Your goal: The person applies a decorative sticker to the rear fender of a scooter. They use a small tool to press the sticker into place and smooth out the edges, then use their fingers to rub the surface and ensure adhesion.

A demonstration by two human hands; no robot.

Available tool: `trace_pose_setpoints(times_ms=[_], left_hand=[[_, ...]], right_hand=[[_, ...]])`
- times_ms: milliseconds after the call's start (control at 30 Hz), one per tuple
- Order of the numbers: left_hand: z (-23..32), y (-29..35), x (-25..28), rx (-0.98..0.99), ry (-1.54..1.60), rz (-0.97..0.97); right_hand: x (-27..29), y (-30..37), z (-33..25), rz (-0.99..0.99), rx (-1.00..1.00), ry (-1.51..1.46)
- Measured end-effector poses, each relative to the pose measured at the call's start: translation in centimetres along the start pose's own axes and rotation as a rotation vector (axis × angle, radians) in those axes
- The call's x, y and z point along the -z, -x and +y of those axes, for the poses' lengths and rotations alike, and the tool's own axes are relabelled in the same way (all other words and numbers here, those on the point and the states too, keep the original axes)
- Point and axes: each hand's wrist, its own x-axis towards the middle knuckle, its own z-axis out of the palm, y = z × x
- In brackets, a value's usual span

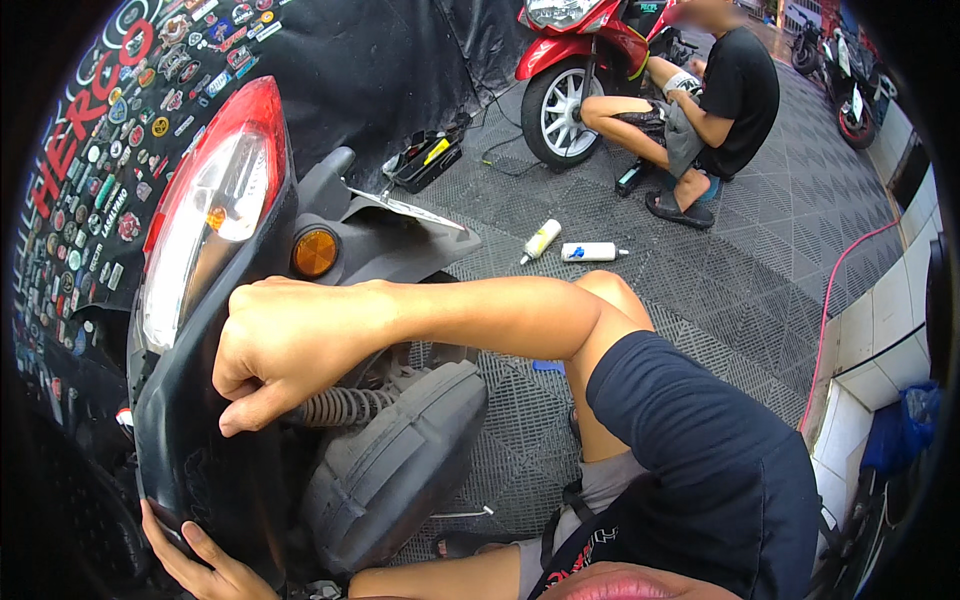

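Note:
In front of me on the left is the rear of a scooter with a long red-and-clear tail light and a black side panel. My right hand is curled into a fist over this panel, just below the light. Whatever its fingers may hold is hidden. Lower down, my left hand lies with fingers spread on the panel's edge. Beside the right hand sit a round orange reflector, a coil-spring shock absorber and a dusty black housing.
Two white bottles, one yellow-labelled and one blue-marked, lie on the grey grid floor. A black tool tray sits behind them. Farther off, a person squats by a red scooter. A pink hose runs along the right.

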Motion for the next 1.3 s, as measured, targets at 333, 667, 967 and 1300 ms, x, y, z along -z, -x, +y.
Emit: trace_pose_setpoints(times_ms=[333, 667, 967, 1300], left_hand=[[0.6, 0.0, -0.2, 0.032, 0.051, 0.0], [0.3, 0.0, -0.5, 0.056, 0.05, 0.013], [-0.5, 0.0, -0.5, 0.048, 0.026, 0.003], [-0.9, 0.1, -0.8, 0.041, 0.018, 0.019]], right_hand=[[-0.4, 0.2, 0.4, 0.039, 0.024, 0.026], [-0.7, 0.3, 0.5, 0.078, 0.032, -0.007], [-1.0, 0.4, 0.6, 0.156, 0.064, -0.022], [-1.4, 0.4, 0.8, 0.205, 0.088, -0.009]])
